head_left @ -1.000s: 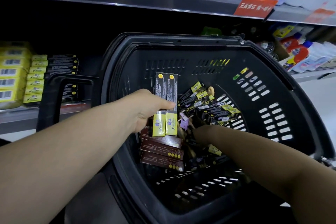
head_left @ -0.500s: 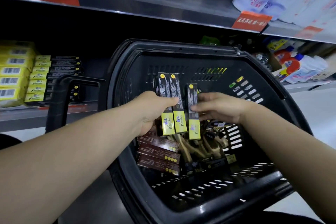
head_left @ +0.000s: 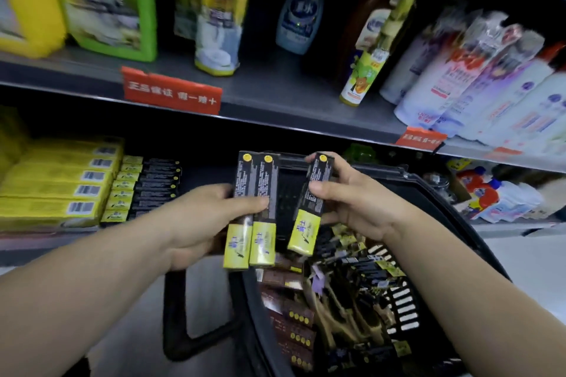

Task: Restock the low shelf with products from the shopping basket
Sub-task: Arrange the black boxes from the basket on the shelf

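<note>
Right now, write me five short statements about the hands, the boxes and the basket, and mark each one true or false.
1. The left hand holds two black-and-yellow boxes side by side. True.
2. The right hand is empty. False: it grips a third box of the same kind.
3. The basket holds nothing. False: brown boxes lie in it.
4. Matching boxes are stacked on the low shelf. True.
5. The held boxes rest on the low shelf. False: both hands hold them up over the basket.
</note>
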